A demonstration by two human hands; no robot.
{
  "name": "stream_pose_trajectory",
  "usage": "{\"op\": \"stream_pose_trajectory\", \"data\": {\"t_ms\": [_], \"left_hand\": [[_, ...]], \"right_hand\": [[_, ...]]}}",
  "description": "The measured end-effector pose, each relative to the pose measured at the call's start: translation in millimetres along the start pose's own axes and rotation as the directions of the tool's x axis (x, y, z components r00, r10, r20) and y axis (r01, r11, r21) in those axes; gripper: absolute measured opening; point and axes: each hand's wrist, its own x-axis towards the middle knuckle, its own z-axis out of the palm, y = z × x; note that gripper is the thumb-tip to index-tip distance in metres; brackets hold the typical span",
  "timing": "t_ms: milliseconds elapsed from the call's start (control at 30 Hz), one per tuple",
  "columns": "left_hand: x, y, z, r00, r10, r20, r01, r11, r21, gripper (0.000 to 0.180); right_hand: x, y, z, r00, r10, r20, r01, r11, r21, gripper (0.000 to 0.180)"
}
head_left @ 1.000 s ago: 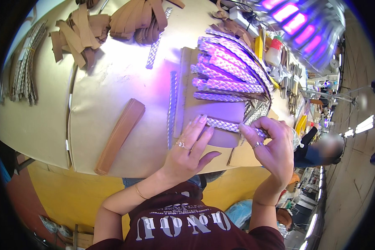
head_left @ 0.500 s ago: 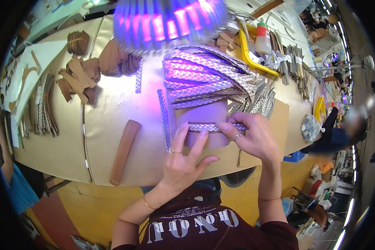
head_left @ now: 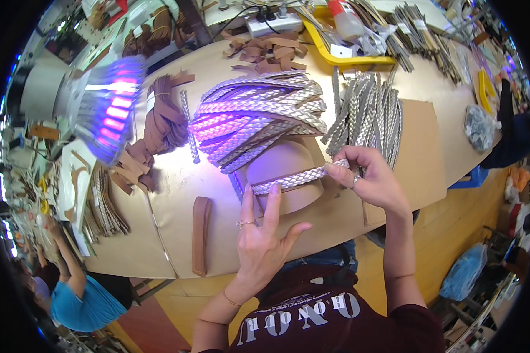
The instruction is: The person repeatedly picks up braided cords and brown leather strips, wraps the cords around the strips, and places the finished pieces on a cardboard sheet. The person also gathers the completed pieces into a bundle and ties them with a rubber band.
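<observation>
A silver-white braided strap (head_left: 300,177) lies on a brown strip across a curved tan form (head_left: 277,157). My left hand (head_left: 259,247) has its fingers spread, with two fingertips pressed on the strap's left part and the thumb out to the side. At the other end, my right hand (head_left: 374,179) pinches the strap between thumb and fingers. Just beyond the form is a thick pile of braided straps (head_left: 259,112), tinted pink and violet by a lamp (head_left: 109,109). More silver and grey strips (head_left: 368,112) lie beyond my right hand.
A folded brown leather strip (head_left: 201,235) lies left of my left hand. Brown strip bundles (head_left: 165,126) are farther left. A yellow tray (head_left: 347,59) with a bottle (head_left: 344,20) stands at the back. Cardboard (head_left: 421,153) lies on the right. A person in blue (head_left: 88,300) is at far left.
The view has turned, so the lamp now appears far left, off the straps. The strap slants up toward my right hand, which has shifted outward along it. My left fingertips remain on it.
</observation>
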Motion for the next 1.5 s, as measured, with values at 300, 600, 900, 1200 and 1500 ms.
{"op": "stream_pose_trajectory", "data": {"t_ms": [300,600,900,1200,1500], "left_hand": [[1.1,4.6,-2.0,0.999,0.001,0.044,-0.003,0.999,0.053,0.085],[3.2,7.6,-6.1,0.994,0.025,0.107,-0.039,0.991,0.131,0.086],[-5.2,4.4,-26.8,0.993,-0.083,0.088,0.083,0.997,0.011,0.085],[-0.9,5.6,-6.3,0.988,-0.008,0.153,0.022,0.996,-0.089,0.079],[3.4,4.8,2.5,0.993,0.086,0.080,-0.086,0.996,-0.010,0.081]], "right_hand": [[-1.3,19.3,16.7,0.999,0.035,-0.040,-0.027,0.983,0.182,0.028],[-6.1,23.5,25.0,0.996,0.052,-0.075,-0.034,0.975,0.222,0.031],[-5.1,1.8,36.6,0.987,-0.118,-0.109,0.147,0.937,0.317,0.026],[10.4,-16.4,36.0,0.998,-0.028,-0.053,0.032,0.996,0.079,0.019],[3.7,-23.5,35.9,0.975,-0.076,-0.209,0.061,0.995,-0.076,0.020]]}}
